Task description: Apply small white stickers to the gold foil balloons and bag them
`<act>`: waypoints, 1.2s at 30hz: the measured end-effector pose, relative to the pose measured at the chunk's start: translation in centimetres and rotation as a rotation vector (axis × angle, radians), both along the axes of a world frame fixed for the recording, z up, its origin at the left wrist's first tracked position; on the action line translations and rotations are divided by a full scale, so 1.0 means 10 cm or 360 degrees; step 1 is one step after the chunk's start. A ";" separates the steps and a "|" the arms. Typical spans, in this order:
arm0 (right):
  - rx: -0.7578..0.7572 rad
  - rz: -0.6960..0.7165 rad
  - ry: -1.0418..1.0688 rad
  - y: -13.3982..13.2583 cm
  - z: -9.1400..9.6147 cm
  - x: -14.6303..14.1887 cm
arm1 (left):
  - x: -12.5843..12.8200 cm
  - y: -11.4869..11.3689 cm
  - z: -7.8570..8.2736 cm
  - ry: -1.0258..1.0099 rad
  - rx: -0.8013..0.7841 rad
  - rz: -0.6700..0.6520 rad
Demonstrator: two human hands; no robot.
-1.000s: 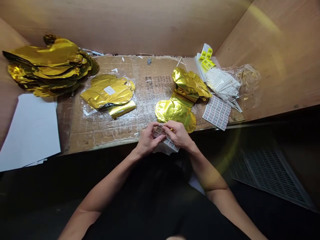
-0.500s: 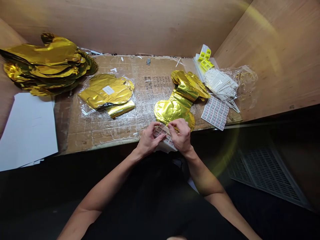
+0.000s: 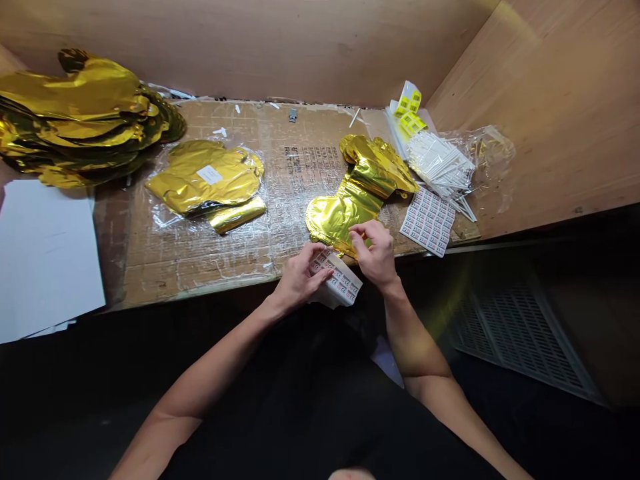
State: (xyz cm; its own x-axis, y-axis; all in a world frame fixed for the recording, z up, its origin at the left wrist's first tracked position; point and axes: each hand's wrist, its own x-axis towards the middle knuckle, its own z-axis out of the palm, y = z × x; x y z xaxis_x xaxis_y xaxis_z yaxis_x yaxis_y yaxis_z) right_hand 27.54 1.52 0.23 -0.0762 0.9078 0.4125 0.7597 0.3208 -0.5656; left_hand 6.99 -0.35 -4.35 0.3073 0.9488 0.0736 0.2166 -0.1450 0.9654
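Observation:
My left hand [image 3: 299, 275] is closed on a sheet of small printed stickers [image 3: 343, 279], held at the table's front edge with its lower part bent down. My right hand [image 3: 375, 252] hovers just right of the sheet, thumb and forefinger pinched together. Whatever sits in that pinch is too small to make out. Directly beyond both hands lies a pile of gold foil balloons [image 3: 345, 200], flat and shiny, near the right hand's fingertips.
A second sticker sheet [image 3: 429, 220] lies to the right, beside white sticks [image 3: 440, 163] and yellow labels [image 3: 413, 113]. Bagged gold foil [image 3: 205, 177] rests left of centre. A large gold foil stack [image 3: 95, 120] and white paper [image 3: 47, 260] occupy the far left. Wooden walls enclose the back and right.
My right hand has moved away from the sticker sheet, to the right and slightly up, still pinched. The left hand keeps its hold, and more of the sheet shows. The view has shifted slightly.

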 end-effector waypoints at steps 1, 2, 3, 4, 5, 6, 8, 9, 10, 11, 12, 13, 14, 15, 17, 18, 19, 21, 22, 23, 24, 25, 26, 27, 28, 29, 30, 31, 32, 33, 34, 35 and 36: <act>-0.0049 0.0073 -0.0012 0.03 0.02 0.01 | 0.01 0.00 -0.01 -0.0012 0.0006 0.0009; -0.0087 0.0176 -0.0032 0.04 0.02 0.00 | 0.02 0.00 -0.02 -0.0024 0.0022 0.0025; -0.0113 0.0270 -0.0047 0.04 0.01 -0.03 | 0.03 0.00 -0.02 -0.0036 0.0037 0.0041; -0.0115 0.0325 -0.0053 0.01 -0.02 -0.07 | 0.04 0.00 -0.03 -0.0056 0.0048 0.0050; -0.0091 0.0327 -0.0058 -0.02 -0.07 -0.13 | 0.04 0.00 -0.04 -0.0079 0.0053 0.0053; -0.0041 0.0288 -0.0069 -0.07 -0.12 -0.18 | 0.04 0.00 -0.04 -0.0099 0.0055 0.0053; 0.0086 0.0192 -0.0115 -0.17 -0.21 -0.26 | 0.03 0.00 -0.05 -0.0120 0.0047 0.0046; 0.0130 0.0192 -0.0143 -0.22 -0.24 -0.27 | 0.02 0.00 -0.05 -0.0115 0.0038 0.0044; 0.0153 0.0221 -0.0154 -0.25 -0.26 -0.25 | 0.01 0.01 -0.05 -0.0101 0.0030 0.0048; 0.0150 0.0250 -0.0139 -0.25 -0.25 -0.22 | 0.00 0.01 -0.05 -0.0073 0.0019 0.0053; 0.0121 0.0251 -0.0095 -0.24 -0.23 -0.16 | 0.00 0.02 -0.04 -0.0037 0.0008 0.0045; 0.0052 0.0219 -0.0027 -0.20 -0.19 -0.09 | -0.01 0.03 -0.04 0.0004 0.0004 0.0006; -0.0063 0.0171 0.0046 -0.13 -0.15 0.00 | -0.01 0.04 -0.05 0.0047 0.0017 -0.0064; -0.0219 0.0129 0.0102 -0.04 -0.10 0.08 | -0.01 0.05 -0.06 0.0092 0.0051 -0.0163; -0.0583 0.0137 0.0111 0.18 -0.03 0.23 | 0.01 0.06 -0.10 0.0197 0.0180 -0.0380; -0.0744 0.0189 0.0065 0.30 -0.02 0.27 | 0.03 0.05 -0.13 0.0263 0.0263 -0.0458; -0.0870 0.0249 -0.0008 0.40 -0.01 0.28 | 0.05 0.05 -0.15 0.0341 0.0341 -0.0505; -0.0976 0.0299 -0.0212 0.56 -0.01 0.25 | 0.09 0.03 -0.18 0.0509 0.0453 -0.0555; -0.0970 0.0289 -0.0339 0.60 -0.01 0.21 | 0.10 0.02 -0.18 0.0588 0.0485 -0.0574; -0.0942 0.0255 -0.0479 0.63 -0.01 0.18 | 0.11 0.01 -0.18 0.0656 0.0503 -0.0597; -0.0906 0.0204 -0.0617 0.63 -0.01 0.16 | 0.12 0.00 -0.17 0.0712 0.0515 -0.0619; -0.0869 0.0130 -0.0742 0.62 0.00 0.15 | 0.12 0.00 -0.16 0.0755 0.0522 -0.0632; -0.0834 0.0032 -0.0842 0.61 0.02 0.16 | 0.12 -0.01 -0.15 0.0781 0.0527 -0.0635; -0.0793 -0.0086 -0.0913 0.58 0.03 0.19 | 0.12 -0.01 -0.15 0.0789 0.0530 -0.0629; -0.0735 -0.0188 -0.0953 0.56 0.03 0.23 | 0.11 -0.02 -0.15 0.0783 0.0532 -0.0621; -0.0664 -0.0230 -0.0963 0.53 0.02 0.27 | 0.11 -0.02 -0.16 0.0765 0.0532 -0.0611; -0.0586 -0.0190 -0.0948 0.51 -0.01 0.31 | 0.10 -0.02 -0.17 0.0741 0.0527 -0.0605; -0.0517 -0.0079 -0.0911 0.49 -0.04 0.35 | 0.09 -0.02 -0.19 0.0711 0.0520 -0.0602; -0.0468 0.0078 -0.0856 0.48 -0.09 0.38 | 0.08 -0.02 -0.20 0.0681 0.0512 -0.0605; -0.0444 0.0236 -0.0797 0.47 -0.15 0.40 | 0.07 -0.03 -0.22 0.0658 0.0505 -0.0608; -0.0441 0.0354 -0.0741 0.46 -0.21 0.41 | 0.06 -0.03 -0.23 0.0641 0.0500 -0.0611; -0.0449 0.0417 -0.0691 0.46 -0.26 0.42 | 0.05 -0.03 -0.23 0.0631 0.0495 -0.0613; -0.0468 0.0448 -0.0642 0.46 -0.30 0.43 | 0.05 -0.03 -0.24 0.0627 0.0488 -0.0613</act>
